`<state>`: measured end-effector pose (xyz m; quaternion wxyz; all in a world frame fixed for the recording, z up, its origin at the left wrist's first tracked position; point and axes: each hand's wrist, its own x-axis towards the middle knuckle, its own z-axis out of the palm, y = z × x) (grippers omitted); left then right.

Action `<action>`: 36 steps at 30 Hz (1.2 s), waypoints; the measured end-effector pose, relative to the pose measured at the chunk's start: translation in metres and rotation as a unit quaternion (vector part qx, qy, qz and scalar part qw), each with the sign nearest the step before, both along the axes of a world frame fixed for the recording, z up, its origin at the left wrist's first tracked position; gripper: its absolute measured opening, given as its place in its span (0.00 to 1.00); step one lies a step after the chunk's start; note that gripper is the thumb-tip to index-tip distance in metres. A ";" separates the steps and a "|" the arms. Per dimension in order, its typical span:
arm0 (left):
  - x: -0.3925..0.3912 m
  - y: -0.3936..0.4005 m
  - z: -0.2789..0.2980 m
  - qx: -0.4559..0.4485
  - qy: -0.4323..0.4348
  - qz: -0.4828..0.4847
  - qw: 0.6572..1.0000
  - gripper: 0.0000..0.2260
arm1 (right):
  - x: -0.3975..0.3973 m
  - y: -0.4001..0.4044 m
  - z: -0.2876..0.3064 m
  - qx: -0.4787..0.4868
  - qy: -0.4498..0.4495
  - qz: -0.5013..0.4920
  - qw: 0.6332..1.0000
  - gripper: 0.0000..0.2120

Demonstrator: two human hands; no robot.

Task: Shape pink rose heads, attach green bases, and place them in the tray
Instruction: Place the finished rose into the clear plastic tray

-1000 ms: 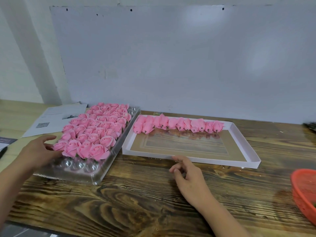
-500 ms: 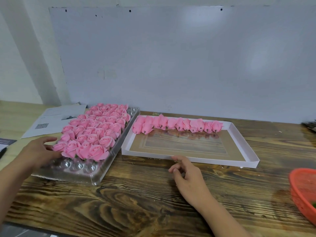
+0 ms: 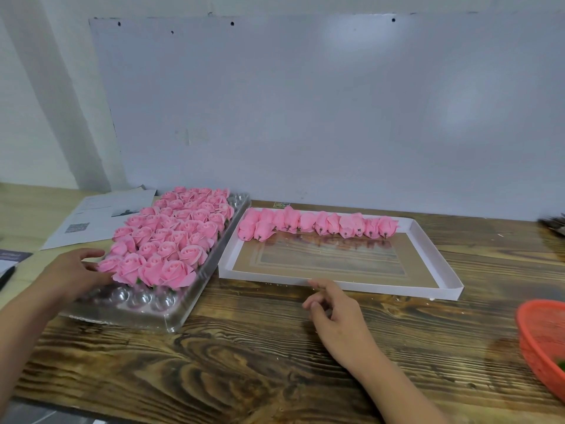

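A clear plastic blister tray (image 3: 171, 313) at the left holds several pink rose heads (image 3: 171, 240) packed in rows, with empty cups along its near edge. My left hand (image 3: 70, 275) rests against the tray's left side, fingers touching the nearest roses, holding nothing. A white cardboard tray (image 3: 440, 258) in the middle carries a row of pink rose heads (image 3: 318, 224) lying on their sides along its far wall. My right hand (image 3: 339, 319) lies on the table just in front of that tray's near rim, fingers loosely bent and empty.
An orange plastic basket (image 3: 541, 341) stands at the right edge, a bit of green inside. Printed papers (image 3: 101, 218) lie behind the blister tray. A white board (image 3: 305, 102) leans on the wall. Dark wooden tabletop (image 3: 244, 362) spreads in front.
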<state>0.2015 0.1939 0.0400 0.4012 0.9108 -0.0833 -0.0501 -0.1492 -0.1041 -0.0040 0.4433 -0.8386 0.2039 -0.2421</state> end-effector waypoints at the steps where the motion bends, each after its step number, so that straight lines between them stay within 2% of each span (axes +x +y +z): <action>1: -0.002 0.000 0.001 0.000 0.001 -0.001 1.000 0.31 | 0.000 0.000 0.001 -0.001 0.000 0.000 1.000 0.22; 4: -0.010 0.001 0.006 -0.009 -0.004 -0.004 1.000 0.31 | -0.001 0.001 0.002 0.000 -0.001 -0.002 1.000 0.22; 7: -0.017 0.007 0.008 -0.031 0.010 -0.011 0.999 0.37 | -0.002 0.002 0.003 0.000 0.000 -0.001 1.000 0.22; 9: -0.028 0.010 0.007 -0.037 -0.015 -0.003 0.999 0.39 | -0.002 0.002 0.004 -0.002 0.003 0.001 1.000 0.22; 10: -0.037 0.010 0.006 -0.042 -0.052 0.015 0.998 0.37 | -0.002 0.002 0.004 -0.004 0.003 0.001 1.000 0.22; 12: -0.066 0.003 0.003 -0.091 -0.142 0.052 0.984 0.25 | -0.001 0.002 0.004 -0.005 0.000 0.000 1.000 0.22; 14: -0.107 -0.015 0.001 -0.145 -0.206 0.045 0.967 0.18 | 0.000 0.002 0.004 -0.007 -0.009 -0.002 1.000 0.21; 16: -0.145 -0.041 -0.002 -0.149 -0.235 -0.024 0.960 0.17 | 0.000 0.002 0.004 -0.007 -0.023 -0.012 1.000 0.20; 19: -0.188 -0.086 -0.011 -0.131 -0.217 -0.165 0.953 0.17 | 0.000 0.001 0.003 -0.004 -0.051 -0.049 0.997 0.16; 23: -0.213 -0.137 -0.017 -0.058 -0.191 -0.307 0.930 0.08 | -0.001 -0.001 0.005 0.000 -0.098 -0.102 0.990 0.11; 25: -0.219 -0.160 -0.021 -0.026 -0.189 -0.360 0.913 0.09 | -0.002 -0.004 0.008 -0.005 -0.120 -0.123 0.985 0.09; 30: -0.225 -0.190 -0.039 0.024 -0.189 -0.417 0.889 0.16 | 0.003 -0.031 0.022 0.025 -0.155 -0.223 0.962 0.06; 33: -0.224 -0.189 -0.045 0.049 -0.207 -0.428 0.879 0.18 | 0.009 -0.069 0.034 0.072 -0.124 -0.271 0.952 0.06; 36: -0.226 -0.189 -0.044 0.074 -0.229 -0.440 0.865 0.17 | 0.008 -0.116 0.039 0.071 -0.058 -0.302 0.949 0.08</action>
